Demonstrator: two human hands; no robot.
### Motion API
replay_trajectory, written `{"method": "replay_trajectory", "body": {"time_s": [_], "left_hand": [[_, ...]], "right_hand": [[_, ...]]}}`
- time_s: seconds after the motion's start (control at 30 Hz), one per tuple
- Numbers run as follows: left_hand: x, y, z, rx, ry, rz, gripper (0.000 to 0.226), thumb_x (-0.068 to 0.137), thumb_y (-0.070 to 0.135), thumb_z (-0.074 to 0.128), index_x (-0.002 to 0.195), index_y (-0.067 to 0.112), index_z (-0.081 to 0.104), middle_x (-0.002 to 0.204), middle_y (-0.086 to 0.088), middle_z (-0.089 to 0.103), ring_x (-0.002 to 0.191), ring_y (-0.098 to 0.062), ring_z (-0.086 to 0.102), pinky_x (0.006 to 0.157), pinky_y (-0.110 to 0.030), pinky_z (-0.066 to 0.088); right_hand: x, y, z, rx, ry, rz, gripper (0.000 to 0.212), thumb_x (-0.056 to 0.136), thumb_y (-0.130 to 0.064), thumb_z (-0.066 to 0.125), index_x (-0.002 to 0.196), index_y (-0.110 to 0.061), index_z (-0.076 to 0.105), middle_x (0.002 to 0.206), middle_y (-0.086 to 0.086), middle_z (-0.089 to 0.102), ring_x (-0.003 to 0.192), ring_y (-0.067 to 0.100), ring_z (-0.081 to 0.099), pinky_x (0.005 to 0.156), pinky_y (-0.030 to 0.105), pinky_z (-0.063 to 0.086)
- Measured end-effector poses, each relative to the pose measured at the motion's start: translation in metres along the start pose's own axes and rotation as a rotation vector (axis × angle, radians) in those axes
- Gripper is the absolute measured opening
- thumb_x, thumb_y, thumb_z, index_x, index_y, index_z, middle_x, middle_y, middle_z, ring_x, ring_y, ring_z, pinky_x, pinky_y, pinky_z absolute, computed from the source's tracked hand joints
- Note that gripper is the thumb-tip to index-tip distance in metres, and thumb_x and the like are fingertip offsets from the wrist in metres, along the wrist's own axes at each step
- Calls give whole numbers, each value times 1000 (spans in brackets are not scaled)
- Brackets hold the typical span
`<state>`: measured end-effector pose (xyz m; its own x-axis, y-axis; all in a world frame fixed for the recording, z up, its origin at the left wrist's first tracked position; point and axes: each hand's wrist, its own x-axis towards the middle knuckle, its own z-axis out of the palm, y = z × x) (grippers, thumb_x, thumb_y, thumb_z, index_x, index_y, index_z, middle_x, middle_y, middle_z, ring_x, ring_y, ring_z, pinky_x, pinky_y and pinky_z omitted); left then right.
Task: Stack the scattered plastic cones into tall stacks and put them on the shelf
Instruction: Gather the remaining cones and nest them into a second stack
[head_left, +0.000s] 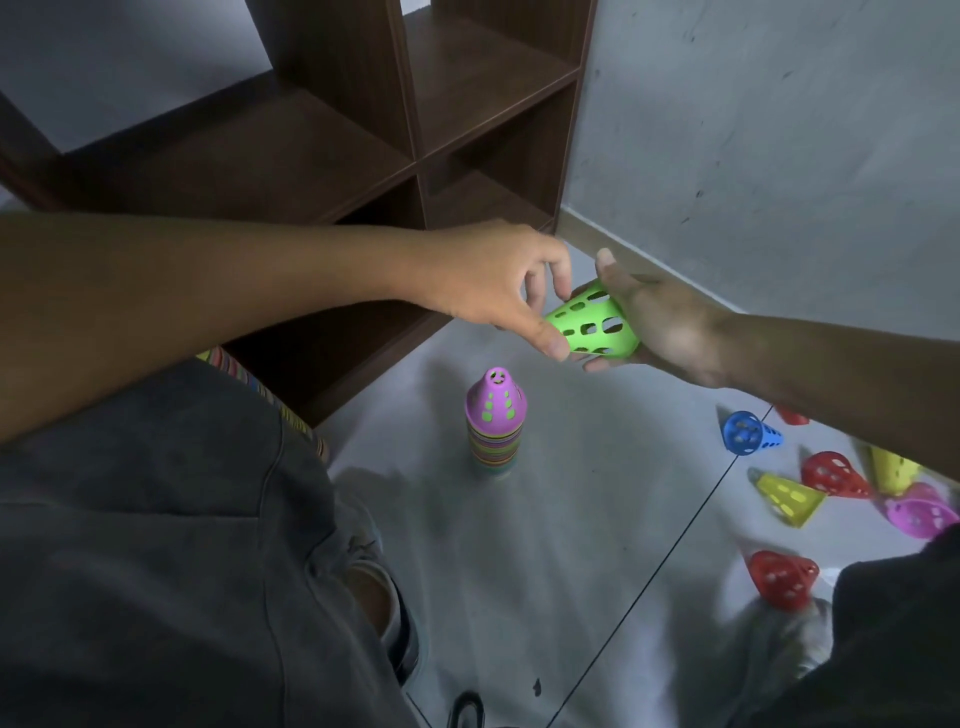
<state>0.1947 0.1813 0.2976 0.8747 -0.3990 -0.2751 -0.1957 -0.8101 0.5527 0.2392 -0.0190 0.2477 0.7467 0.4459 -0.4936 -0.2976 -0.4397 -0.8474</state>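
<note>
A green cone (592, 326) is held in the air between both hands, lying on its side: its long axis runs roughly level, narrow tip toward the left hand (498, 291) and wide open rim toward the right hand (660, 322). The left thumb and fingers (550, 340) pinch the tip end; the right hand's fingers curl under the rim from behind, cupping it, with the thumb raised above. So both hands grip the same cone.

The stack (496, 426) stands upright on the floor (571, 545), below the left fingers and slightly nearer the person, its purple top cone pointing straight up. The left hand is the nearer one to it. For the green cone to seat, I judge its axis must turn from level to upright, tip up and rim down, then come down over the purple tip.

Loose cones lie on their sides well off beneath the right forearm. The shelf (415, 156) stands behind the hands.
</note>
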Motion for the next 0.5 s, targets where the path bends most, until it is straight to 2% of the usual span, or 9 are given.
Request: {"method": "replay_trajectory", "body": {"time_s": [0.13,0.3,0.4,0.5], "left_hand": [[1,-5,10,84,96,26,54,77,56,79,116,23,60,88,7,74,68,-4,66,56,-16,45],[-1,-8,15,148,136,63,39,85,45,76,108,16,65,85,2,74,68,-14,66,62,-35,49],[-3,-8,8,236,145,59,34,89,42,73,100,10,68,81,-4,68,69,-18,61,56,-27,40],[-6,-15,4,356,94,7,30,87,36,75,89,7,68,71,-6,62,61,-16,55,51,-22,33]], "right_hand": [[-2,-2,3,88,-45,45,65,103,-58,32,125,-2,58,109,28,70,97,39,72,76,40,62],[-6,-2,8,114,-62,89,66,102,-60,31,121,-4,59,114,25,70,97,36,71,85,47,60],[-11,-3,4,-31,-16,68,65,101,-64,26,119,-13,60,112,10,71,97,28,72,85,50,60],[-13,-4,-1,-170,16,78,72,99,-69,20,131,-15,55,118,8,66,97,25,71,86,48,60]]}}
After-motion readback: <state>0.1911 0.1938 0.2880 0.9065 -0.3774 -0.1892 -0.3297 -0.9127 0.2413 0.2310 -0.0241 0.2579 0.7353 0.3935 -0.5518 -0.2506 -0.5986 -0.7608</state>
